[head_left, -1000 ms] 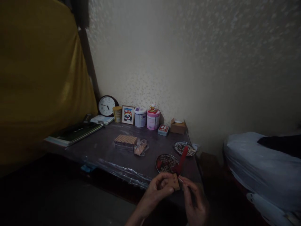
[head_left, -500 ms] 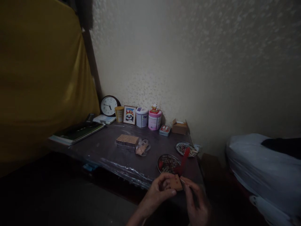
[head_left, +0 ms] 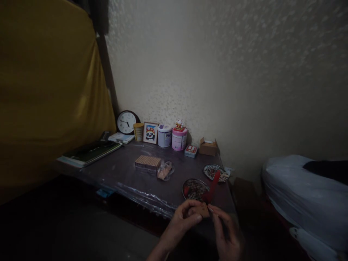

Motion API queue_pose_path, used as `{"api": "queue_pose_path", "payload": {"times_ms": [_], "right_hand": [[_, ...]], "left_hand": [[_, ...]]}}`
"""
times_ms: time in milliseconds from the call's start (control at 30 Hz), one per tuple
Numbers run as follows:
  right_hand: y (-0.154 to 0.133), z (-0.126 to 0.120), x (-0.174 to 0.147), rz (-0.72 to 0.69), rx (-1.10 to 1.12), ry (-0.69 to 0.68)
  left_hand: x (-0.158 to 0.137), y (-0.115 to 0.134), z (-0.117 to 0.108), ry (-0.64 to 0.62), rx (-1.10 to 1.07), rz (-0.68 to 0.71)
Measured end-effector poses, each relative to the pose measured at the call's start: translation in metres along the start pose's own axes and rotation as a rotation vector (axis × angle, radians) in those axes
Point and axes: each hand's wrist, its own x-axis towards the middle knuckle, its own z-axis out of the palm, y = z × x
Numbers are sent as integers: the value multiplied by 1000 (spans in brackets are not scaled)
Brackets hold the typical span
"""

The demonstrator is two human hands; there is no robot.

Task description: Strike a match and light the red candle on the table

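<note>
Just past the table's near right edge, my left hand (head_left: 181, 222) holds a small flat tan block (head_left: 202, 210) with dark spots on its face, pinched between thumb and fingers. My right hand (head_left: 227, 228) is closed in a pinch at the block's right edge; what lies between its fingertips is too small to make out. Right behind the hands sits a round metal plate (head_left: 183, 191) of small mixed pieces, with a red scoop-like tool (head_left: 214, 185) in it. A second plate (head_left: 205, 174) holds small pieces and several thin pale sticks (head_left: 224, 176).
On the dark, plastic-covered table (head_left: 122, 170) lie a row of thin tan pieces (head_left: 147, 162) and a clear bag (head_left: 165, 170). Along the wall stand a clock (head_left: 127, 122), a panda picture (head_left: 150, 132), tins (head_left: 179, 139) and a cardboard box (head_left: 208, 147). Green books (head_left: 91, 154) lie left.
The block has tilted in my left hand, so its face looks narrower. My right hand stays at its edge, with little movement. The things on the table have not moved.
</note>
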Motion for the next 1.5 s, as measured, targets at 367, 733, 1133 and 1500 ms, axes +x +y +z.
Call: {"api": "queue_pose_path", "payload": {"times_ms": [367,733,1133,1500], "right_hand": [[6,-2,-1,-80,-57,-32],[7,-2,-1,-117,-89,-48],[-7,1,0,-62,-7,-6],[-7,0,0,-25,0,11]], "left_hand": [[0,1,0,43,-19,-16],[0,5,4,56,-43,-6],[1,-5,-7,52,11,5],[0,0,0,54,-31,-12]]}}
